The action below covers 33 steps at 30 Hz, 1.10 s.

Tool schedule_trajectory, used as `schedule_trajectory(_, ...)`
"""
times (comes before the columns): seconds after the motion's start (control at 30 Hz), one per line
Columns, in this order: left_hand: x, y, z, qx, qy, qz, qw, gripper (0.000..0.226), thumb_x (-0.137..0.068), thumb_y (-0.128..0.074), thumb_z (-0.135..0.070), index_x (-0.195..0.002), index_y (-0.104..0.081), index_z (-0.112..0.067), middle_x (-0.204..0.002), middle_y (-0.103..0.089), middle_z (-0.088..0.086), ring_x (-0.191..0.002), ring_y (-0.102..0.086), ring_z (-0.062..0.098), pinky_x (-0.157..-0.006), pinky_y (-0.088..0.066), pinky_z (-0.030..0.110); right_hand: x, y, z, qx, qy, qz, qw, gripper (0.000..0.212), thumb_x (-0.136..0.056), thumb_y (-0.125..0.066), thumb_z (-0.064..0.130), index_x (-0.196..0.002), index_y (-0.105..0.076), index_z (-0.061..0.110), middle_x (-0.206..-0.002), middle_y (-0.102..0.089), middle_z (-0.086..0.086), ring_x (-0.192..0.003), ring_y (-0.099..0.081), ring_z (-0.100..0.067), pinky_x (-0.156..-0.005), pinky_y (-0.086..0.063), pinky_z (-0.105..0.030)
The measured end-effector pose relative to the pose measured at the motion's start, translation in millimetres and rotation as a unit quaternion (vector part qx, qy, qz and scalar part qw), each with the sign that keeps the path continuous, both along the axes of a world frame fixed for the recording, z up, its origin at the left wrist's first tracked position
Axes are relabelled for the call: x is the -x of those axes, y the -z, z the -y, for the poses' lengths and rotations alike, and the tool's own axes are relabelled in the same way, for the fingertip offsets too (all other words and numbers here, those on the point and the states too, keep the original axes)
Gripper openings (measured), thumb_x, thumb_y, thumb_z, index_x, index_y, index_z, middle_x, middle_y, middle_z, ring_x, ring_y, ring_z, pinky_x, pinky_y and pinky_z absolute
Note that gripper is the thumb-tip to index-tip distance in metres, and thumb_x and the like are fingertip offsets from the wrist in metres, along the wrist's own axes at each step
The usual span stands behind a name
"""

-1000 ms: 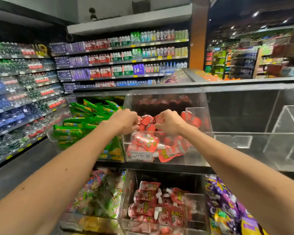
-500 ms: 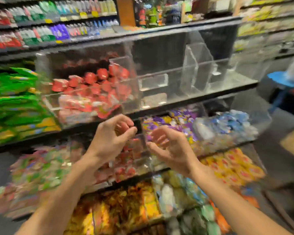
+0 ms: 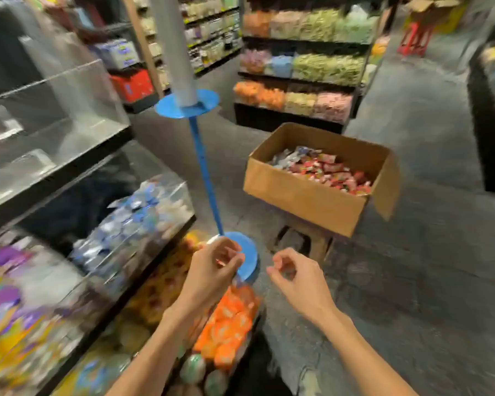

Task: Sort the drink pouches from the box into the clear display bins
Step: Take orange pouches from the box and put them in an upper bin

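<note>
A brown cardboard box (image 3: 306,195) sits on a low stool at the centre right, its flaps open, and holds several red and silver drink pouches (image 3: 323,170). Clear display bins (image 3: 55,90) line the shelves on the left, the upper one bare inside. Lower bins hold blue pouches (image 3: 132,218) and purple ones (image 3: 0,281). My left hand (image 3: 212,270) and my right hand (image 3: 295,278) hang in front of me with loosely curled fingers and hold nothing. Both are short of the box.
A blue stand (image 3: 203,167) with a round base and a disc on top rises between the shelf and the box. Orange packets (image 3: 229,318) fill a low bin under my left hand. Snack shelves (image 3: 303,70) stand at the back. Grey floor runs to the right.
My view has swung right, from the red-pouch bin to the box on the floor. Both hands let go of the pouches, came out of the bin and dropped lower.
</note>
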<state>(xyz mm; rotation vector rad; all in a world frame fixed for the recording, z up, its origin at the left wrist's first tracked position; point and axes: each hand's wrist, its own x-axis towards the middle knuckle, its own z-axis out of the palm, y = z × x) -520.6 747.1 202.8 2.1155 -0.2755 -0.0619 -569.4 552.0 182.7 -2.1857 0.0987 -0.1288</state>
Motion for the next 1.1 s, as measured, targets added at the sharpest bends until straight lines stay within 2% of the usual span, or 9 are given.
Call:
schedule_trajectory(0.13,-81.0,24.6,124.0,-0.021,0.059,-0.021,0.998,0.011,-0.076,-0.066,-0.042,-0.078,-0.063,-0.031,-0.071,-0.069,0.001,-0.064,-0.06,0.005,-0.064,-0.049,0.03,-53.4,10.3,111.3,-0.002,0.067,-0.046,0.997,0.011,-0.087,-0.071,0.023,-0.088,-0.063,0.014,-0.078,-0.066,0.008,-0.078,-0.061,-0.01,-0.074,-0.043,-0.028)
schedule_trajectory(0.3,-171.5,45.4,242.7,-0.084,0.098,-0.081,0.988,0.007,-0.083,-0.075,-0.021,-0.084,-0.068,-0.02,-0.07,-0.066,-0.005,-0.069,-0.061,0.012,-0.067,-0.045,0.026,-128.9,21.0,212.5,0.024,0.1,-0.119,0.987,0.014,-0.092,-0.065,0.028,-0.097,-0.062,0.016,-0.091,-0.067,-0.001,-0.088,-0.06,-0.019,-0.079,-0.046,-0.034)
schedule_trajectory(0.37,-205.8,53.9,278.6,-0.105,0.103,-0.096,0.984,0.014,-0.085,-0.075,-0.023,-0.092,-0.069,-0.013,-0.078,-0.068,-0.004,-0.079,-0.062,0.014,-0.067,-0.041,0.021,-161.4,26.1,243.3,0.037,0.101,-0.143,0.984,0.016,-0.094,-0.063,0.029,-0.103,-0.06,0.016,-0.099,-0.066,-0.002,-0.091,-0.06,-0.019,-0.079,-0.047,-0.035)
schedule_trajectory(0.47,-260.6,69.0,322.6,-0.147,0.111,-0.135,0.974,0.025,-0.089,-0.071,-0.022,-0.109,-0.066,-0.007,-0.102,-0.068,0.003,-0.099,-0.063,0.019,-0.084,-0.046,0.028,-211.7,38.4,281.1,0.063,0.094,-0.179,0.977,0.03,-0.098,-0.058,0.03,-0.125,-0.054,0.016,-0.115,-0.06,-0.003,-0.097,-0.056,-0.02,-0.079,-0.046,-0.034)
schedule_trajectory(0.53,-303.1,82.9,347.6,-0.159,0.141,-0.147,0.966,0.025,-0.091,-0.067,-0.02,-0.113,-0.064,-0.008,-0.108,-0.066,0.004,-0.106,-0.063,0.023,-0.085,-0.048,0.03,-246.8,50.4,304.3,0.088,0.099,-0.196,0.972,0.044,-0.099,-0.056,0.03,-0.139,-0.047,0.013,-0.12,-0.059,-0.007,-0.107,-0.056,-0.026,-0.085,-0.047,-0.036)
schedule_trajectory(0.67,-390.5,127.3,389.8,-0.211,0.205,-0.133,0.946,0.021,-0.094,-0.062,-0.019,-0.11,-0.071,-0.009,-0.115,-0.068,0.005,-0.107,-0.063,0.025,-0.081,-0.045,0.028,-314.4,85.5,340.3,0.1,0.113,-0.229,0.962,0.016,-0.1,-0.052,0.026,-0.109,-0.055,0.013,-0.1,-0.064,-0.009,-0.094,-0.061,-0.03,-0.071,-0.044,-0.038)
schedule_trajectory(0.83,-466.6,196.5,412.7,-0.271,0.193,-0.178,0.926,0.038,-0.089,-0.068,-0.026,-0.124,-0.063,-0.013,-0.117,-0.065,0.013,-0.115,-0.057,0.034,-0.093,-0.048,0.043,-379.6,141.5,370.7,0.1,0.105,-0.344,0.928,0.022,-0.097,-0.054,0.032,-0.105,-0.055,0.013,-0.104,-0.061,-0.01,-0.098,-0.059,-0.031,-0.075,-0.048,-0.039)
schedule_trajectory(0.97,-503.2,249.7,420.5,-0.408,0.185,-0.195,0.873,0.068,-0.085,-0.069,-0.044,-0.144,-0.04,-0.026,-0.145,-0.034,0.019,-0.131,-0.039,0.04,-0.107,-0.037,0.048,-410.9,182.8,384.9,0.068,0.096,-0.422,0.899,0.013,-0.096,-0.054,0.031,-0.094,-0.05,0.019,-0.097,-0.064,-0.008,-0.086,-0.064,-0.03,-0.071,-0.05,-0.041)
schedule_trajectory(1.1,-512.3,298.1,432.9,-0.505,0.294,-0.12,0.803,0.078,-0.085,-0.066,-0.056,-0.148,-0.026,-0.034,-0.159,-0.01,0.019,-0.142,-0.019,0.045,-0.111,-0.03,0.053,-423.9,211.3,392.6,0.048,0.088,-0.481,0.871,0.006,-0.099,-0.053,0.025,-0.098,-0.053,0.019,-0.092,-0.06,-0.002,-0.078,-0.057,-0.022,-0.068,-0.047,-0.035)
